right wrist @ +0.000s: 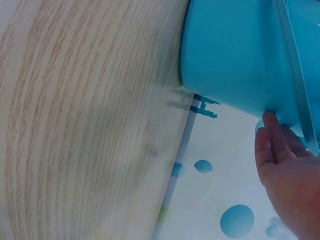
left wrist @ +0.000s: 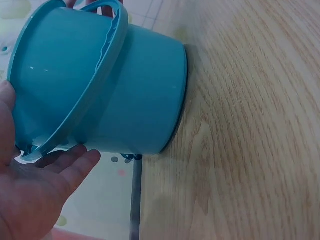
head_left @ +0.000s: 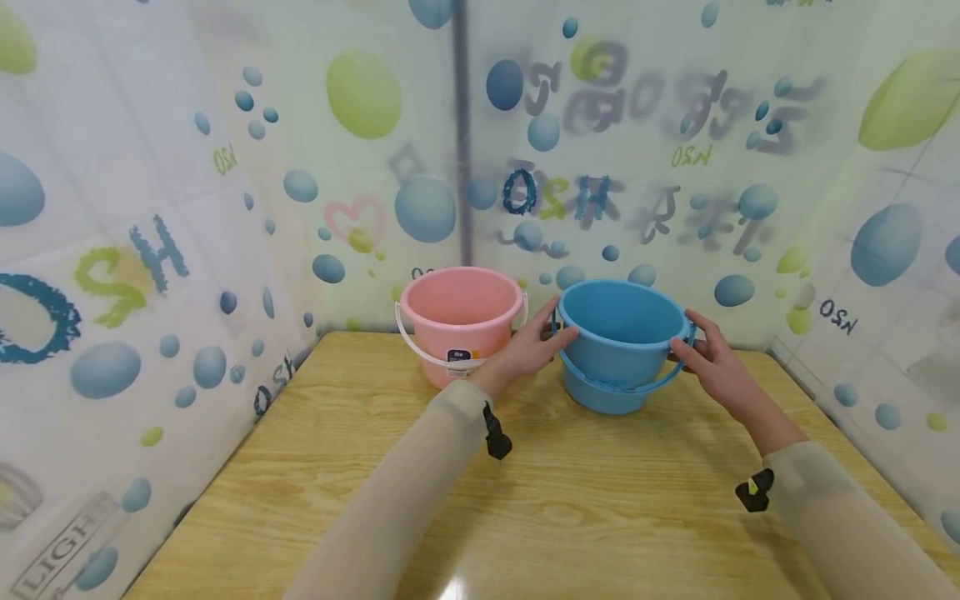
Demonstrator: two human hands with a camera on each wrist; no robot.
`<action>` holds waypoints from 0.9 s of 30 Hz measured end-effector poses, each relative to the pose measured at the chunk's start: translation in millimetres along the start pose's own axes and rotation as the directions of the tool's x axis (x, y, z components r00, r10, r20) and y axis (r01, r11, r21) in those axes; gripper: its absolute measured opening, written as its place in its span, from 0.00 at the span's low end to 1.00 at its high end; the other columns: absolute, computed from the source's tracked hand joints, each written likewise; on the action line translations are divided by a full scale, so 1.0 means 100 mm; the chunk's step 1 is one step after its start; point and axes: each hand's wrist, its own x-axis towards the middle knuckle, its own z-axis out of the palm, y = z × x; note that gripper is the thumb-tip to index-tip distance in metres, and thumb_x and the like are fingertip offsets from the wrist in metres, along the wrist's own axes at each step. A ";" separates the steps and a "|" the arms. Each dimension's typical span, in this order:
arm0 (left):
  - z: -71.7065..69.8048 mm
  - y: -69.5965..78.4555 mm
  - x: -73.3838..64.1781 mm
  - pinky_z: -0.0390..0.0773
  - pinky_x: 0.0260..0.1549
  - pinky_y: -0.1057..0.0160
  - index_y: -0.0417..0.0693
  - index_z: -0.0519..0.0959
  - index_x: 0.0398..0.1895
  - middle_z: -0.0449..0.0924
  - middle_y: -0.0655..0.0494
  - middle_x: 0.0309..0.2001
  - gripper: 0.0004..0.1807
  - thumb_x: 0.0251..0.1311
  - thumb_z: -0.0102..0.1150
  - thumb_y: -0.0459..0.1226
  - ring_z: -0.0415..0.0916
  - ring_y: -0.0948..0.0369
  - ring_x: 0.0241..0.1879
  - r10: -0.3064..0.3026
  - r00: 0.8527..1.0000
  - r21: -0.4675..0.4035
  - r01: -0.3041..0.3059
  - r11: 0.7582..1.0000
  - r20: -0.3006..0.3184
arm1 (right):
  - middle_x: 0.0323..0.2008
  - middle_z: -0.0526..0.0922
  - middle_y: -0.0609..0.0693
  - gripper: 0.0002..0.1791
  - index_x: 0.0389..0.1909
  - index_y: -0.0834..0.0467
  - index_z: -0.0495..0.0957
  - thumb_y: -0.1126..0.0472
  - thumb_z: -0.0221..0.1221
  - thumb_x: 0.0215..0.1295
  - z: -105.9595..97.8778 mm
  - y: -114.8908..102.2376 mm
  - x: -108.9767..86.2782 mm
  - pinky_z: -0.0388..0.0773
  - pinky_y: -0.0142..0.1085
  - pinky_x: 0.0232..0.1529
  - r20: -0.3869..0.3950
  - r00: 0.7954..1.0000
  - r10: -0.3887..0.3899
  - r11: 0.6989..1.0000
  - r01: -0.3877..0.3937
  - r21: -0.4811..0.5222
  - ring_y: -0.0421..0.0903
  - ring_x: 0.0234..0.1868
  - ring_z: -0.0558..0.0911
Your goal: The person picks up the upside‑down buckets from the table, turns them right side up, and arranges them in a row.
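Note:
A blue plastic bucket (head_left: 611, 354) stands upright at the back of the wooden table, its base close against the tabletop. Its blue handle (left wrist: 95, 82) hangs down across the front. My left hand (head_left: 528, 343) grips the bucket's left side, thumb at the rim and fingers (left wrist: 75, 162) under it along the wall. On the opposite side, my right hand (head_left: 712, 358) holds the bucket near the handle joint, with its thumb on the rim. Fingertips of that hand (right wrist: 287, 165) reach the outer wall below the rim.
Left of the blue bucket stands a pink bucket (head_left: 461, 321) with a white handle (head_left: 412, 340) and a dark label, partly behind my left hand. The wooden table (head_left: 570, 508) meets patterned curtains (head_left: 225, 167) at the back and sides.

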 end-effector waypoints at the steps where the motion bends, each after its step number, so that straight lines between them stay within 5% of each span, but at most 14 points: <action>1: 0.00 0.00 0.01 0.81 0.70 0.39 0.76 0.43 0.92 0.60 0.39 0.86 0.47 0.80 0.57 0.62 0.66 0.40 0.82 -0.003 1.000 0.004 0.003 1.000 0.002 | 0.80 0.64 0.77 0.45 0.91 0.54 0.30 0.46 0.46 0.91 0.00 0.00 0.00 0.75 0.21 0.54 0.000 1.000 -0.001 1.000 0.001 0.003 0.45 0.66 0.82; 5: 0.02 0.01 0.02 0.82 0.69 0.39 0.77 0.42 0.92 0.59 0.39 0.86 0.48 0.79 0.56 0.63 0.65 0.41 0.83 -0.009 1.000 0.015 0.008 1.000 0.003 | 0.80 0.62 0.77 0.45 0.91 0.54 0.29 0.45 0.45 0.91 -0.02 0.00 0.00 0.76 0.24 0.55 0.009 1.000 0.003 1.000 -0.004 0.005 0.32 0.61 0.79; 11: 0.04 0.01 0.01 0.82 0.69 0.40 0.81 0.41 0.91 0.60 0.41 0.86 0.48 0.78 0.56 0.65 0.65 0.42 0.82 -0.008 1.000 0.027 0.008 1.000 -0.016 | 0.81 0.61 0.78 0.45 0.91 0.53 0.28 0.44 0.44 0.91 -0.05 -0.02 0.02 0.76 0.25 0.56 0.027 1.000 0.002 1.000 -0.002 0.017 0.26 0.57 0.76; 15: 0.06 0.00 0.02 0.82 0.69 0.40 0.81 0.41 0.91 0.62 0.41 0.85 0.48 0.77 0.56 0.66 0.66 0.42 0.82 -0.002 1.000 0.034 0.002 0.999 -0.022 | 0.80 0.61 0.79 0.45 0.91 0.54 0.28 0.45 0.43 0.91 -0.07 -0.01 0.03 0.75 0.26 0.56 0.030 1.000 -0.003 1.000 0.002 0.014 0.52 0.68 0.81; 18: 0.07 -0.01 0.02 0.81 0.70 0.40 0.82 0.41 0.90 0.63 0.42 0.85 0.49 0.77 0.56 0.67 0.66 0.43 0.83 -0.002 1.000 0.036 0.002 0.999 -0.025 | 0.80 0.61 0.79 0.44 0.91 0.54 0.27 0.44 0.42 0.92 -0.06 -0.01 0.04 0.75 0.29 0.57 0.033 0.999 -0.002 1.000 0.002 0.015 0.72 0.75 0.73; 22: 0.08 -0.01 0.01 0.76 0.74 0.37 0.83 0.40 0.90 0.61 0.43 0.86 0.49 0.76 0.56 0.69 0.63 0.44 0.84 -0.007 1.000 0.047 0.008 0.999 -0.030 | 0.82 0.56 0.80 0.45 0.91 0.53 0.26 0.44 0.42 0.92 -0.04 0.01 0.04 0.78 0.51 0.69 0.031 1.000 0.003 1.000 -0.004 0.023 0.79 0.78 0.67; 25: 0.08 -0.01 0.00 0.72 0.78 0.36 0.83 0.39 0.90 0.57 0.44 0.88 0.50 0.76 0.55 0.69 0.61 0.43 0.85 0.000 1.000 0.064 0.002 0.998 -0.030 | 0.84 0.49 0.80 0.45 0.91 0.52 0.26 0.45 0.43 0.91 -0.03 0.02 0.03 0.66 0.74 0.74 0.014 1.000 0.000 0.999 -0.001 0.032 0.81 0.81 0.59; 27: 0.08 -0.01 0.00 0.70 0.79 0.37 0.81 0.38 0.91 0.54 0.47 0.89 0.50 0.76 0.54 0.69 0.60 0.43 0.85 0.011 0.999 0.066 -0.009 0.998 -0.031 | 0.85 0.45 0.78 0.45 0.91 0.51 0.27 0.45 0.44 0.91 -0.02 0.02 0.01 0.59 0.80 0.75 -0.005 1.000 -0.009 0.999 0.009 0.030 0.82 0.82 0.55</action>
